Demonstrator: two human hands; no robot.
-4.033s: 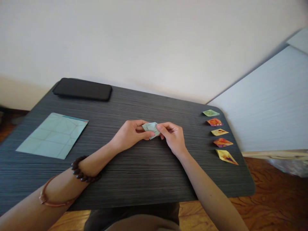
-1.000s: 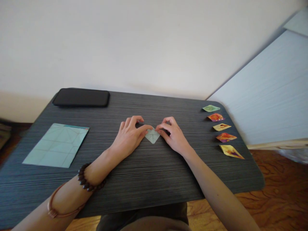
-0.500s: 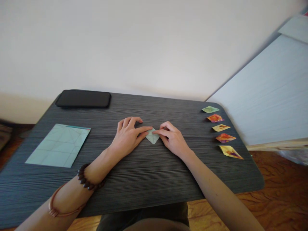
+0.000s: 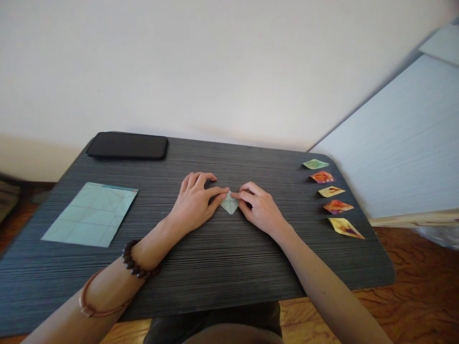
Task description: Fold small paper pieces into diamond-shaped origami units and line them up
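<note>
A small folded piece of pale green paper (image 4: 229, 204) lies flat on the dark striped table (image 4: 215, 258), near its middle. My left hand (image 4: 195, 201) rests on the table with its fingers spread and its index fingertip pressing the paper's upper left edge. My right hand (image 4: 258, 205) has its fingers curled, with the fingertips pressing down on the paper's right edge. Both index fingers nearly meet above the paper's top corner. Only the lower tip of the paper shows between the hands.
A flat sheet of pale green creased paper (image 4: 91, 214) lies at the left. A black phone (image 4: 127, 145) sits at the far left edge. Several small folded coloured pieces (image 4: 332, 191) line the right edge. A pale panel (image 4: 401, 153) stands beside the table.
Four seconds ago both hands held the paper pinched above the table. It now lies flat under my fingertips, and over the last second the fingers have closed in over it.
</note>
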